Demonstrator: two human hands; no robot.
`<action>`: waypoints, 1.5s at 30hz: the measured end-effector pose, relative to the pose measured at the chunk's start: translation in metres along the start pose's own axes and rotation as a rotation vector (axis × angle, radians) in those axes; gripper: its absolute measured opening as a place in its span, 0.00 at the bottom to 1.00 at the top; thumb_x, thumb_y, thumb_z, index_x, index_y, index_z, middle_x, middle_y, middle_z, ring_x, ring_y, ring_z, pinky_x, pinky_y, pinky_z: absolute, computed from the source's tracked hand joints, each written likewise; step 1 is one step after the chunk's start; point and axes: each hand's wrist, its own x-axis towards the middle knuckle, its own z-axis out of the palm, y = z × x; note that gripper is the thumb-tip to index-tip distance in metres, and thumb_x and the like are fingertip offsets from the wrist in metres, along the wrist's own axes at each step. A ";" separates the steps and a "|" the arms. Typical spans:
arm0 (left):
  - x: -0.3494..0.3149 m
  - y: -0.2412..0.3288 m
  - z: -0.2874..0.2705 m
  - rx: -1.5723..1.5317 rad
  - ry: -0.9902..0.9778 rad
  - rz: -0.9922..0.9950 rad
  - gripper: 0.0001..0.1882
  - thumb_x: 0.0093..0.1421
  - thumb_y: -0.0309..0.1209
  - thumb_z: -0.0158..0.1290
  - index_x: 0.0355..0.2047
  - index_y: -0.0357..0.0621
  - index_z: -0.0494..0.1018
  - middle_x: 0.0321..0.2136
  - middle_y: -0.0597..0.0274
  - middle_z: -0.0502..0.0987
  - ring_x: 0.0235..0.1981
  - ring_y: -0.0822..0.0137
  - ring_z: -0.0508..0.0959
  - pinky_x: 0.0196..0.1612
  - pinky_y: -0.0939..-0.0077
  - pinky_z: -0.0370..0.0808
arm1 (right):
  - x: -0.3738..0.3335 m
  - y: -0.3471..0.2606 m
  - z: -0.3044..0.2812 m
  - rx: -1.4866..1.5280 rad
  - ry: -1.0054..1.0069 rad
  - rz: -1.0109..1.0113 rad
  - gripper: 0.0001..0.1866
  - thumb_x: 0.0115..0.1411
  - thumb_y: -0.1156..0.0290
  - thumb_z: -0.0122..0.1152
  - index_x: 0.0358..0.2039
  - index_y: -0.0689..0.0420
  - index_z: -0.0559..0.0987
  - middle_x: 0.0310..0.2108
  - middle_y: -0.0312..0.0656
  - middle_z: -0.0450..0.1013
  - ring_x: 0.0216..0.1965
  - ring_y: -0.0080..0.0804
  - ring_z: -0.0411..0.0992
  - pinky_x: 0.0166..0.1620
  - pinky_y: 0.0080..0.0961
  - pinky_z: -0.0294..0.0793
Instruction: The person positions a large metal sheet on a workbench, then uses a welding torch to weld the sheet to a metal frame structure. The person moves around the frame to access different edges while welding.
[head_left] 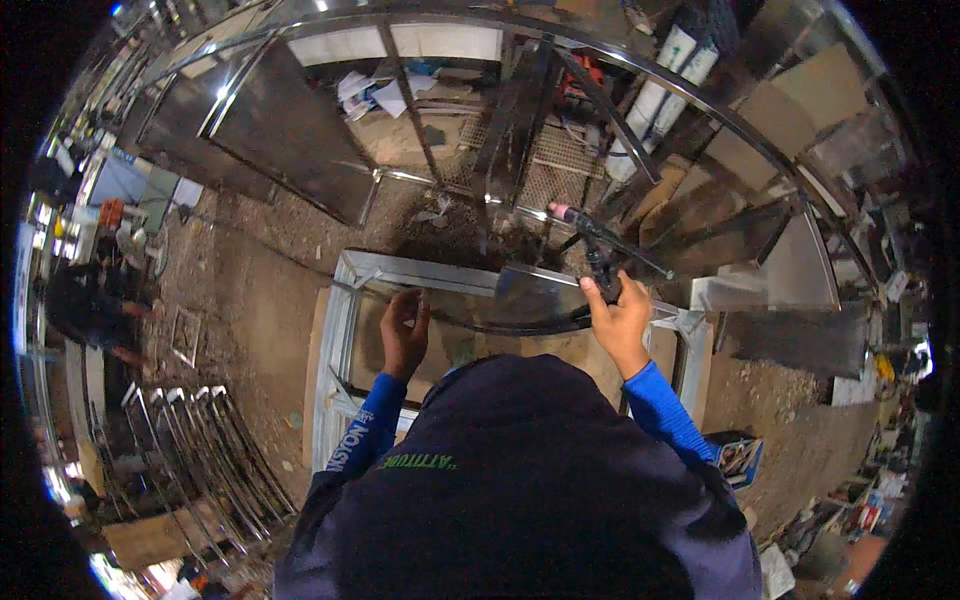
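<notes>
Clearly, torch in our right hand, no arc showing

Nearest to us, two blue sleeves (665, 405) reach forward past our dark clothing (520, 470). Our right hand (622, 312) grips the black handle of a welding torch (597, 257), thumb on one side and fingers wrapped around the other. Our left hand (404, 325) is half curled, thumb near the fingertips; we cannot tell whether it pinches something thin. A black hose (510, 328) runs from near the torch handle toward the left hand, and whether it touches that hand is unclear.

Below both hands lies a rectangular grey metal frame (328, 360), with a small dark plate (535, 283) at its far rail. The torch is above the frame's far right part, its pink nozzle (560, 211) aimed away from us, close to a shiny rail (520, 211); contact there cannot be made out.

We judge the step in hand to be positioning the torch, as no glow shows at the nozzle. The next move, we think, calls for a steady right wrist and enough slack in the hose.

Farther out, metal tubes (220, 440) lie in a row to the left, a person in dark clothing (78, 305) is beyond them, and dark sheet panels (290, 130) stand ahead.
</notes>
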 end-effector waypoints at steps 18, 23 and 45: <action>0.219 0.119 0.107 0.075 -0.297 0.328 0.29 0.56 0.46 0.67 0.42 0.29 0.73 0.35 0.41 0.81 0.37 0.41 0.83 0.40 0.57 0.80 | -0.009 -0.009 0.000 -0.054 0.070 0.004 0.24 0.53 0.55 0.76 0.34 0.68 0.82 0.25 0.55 0.77 0.27 0.52 0.75 0.32 0.40 0.73; 0.230 0.100 0.129 0.456 -0.264 0.325 0.20 0.60 0.38 0.59 0.40 0.32 0.68 0.28 0.39 0.81 0.33 0.39 0.82 0.38 0.52 0.81 | 0.009 -0.018 0.000 0.008 0.061 0.130 0.22 0.55 0.54 0.74 0.34 0.62 0.83 0.25 0.54 0.78 0.26 0.53 0.76 0.32 0.41 0.73; 0.353 0.006 0.042 0.017 -0.415 0.347 0.13 0.61 0.34 0.57 0.41 0.39 0.75 0.33 0.42 0.80 0.37 0.42 0.81 0.38 0.55 0.76 | 0.057 0.039 0.028 -0.065 0.175 0.062 0.22 0.48 0.64 0.76 0.44 0.57 0.86 0.33 0.48 0.82 0.32 0.45 0.79 0.38 0.36 0.77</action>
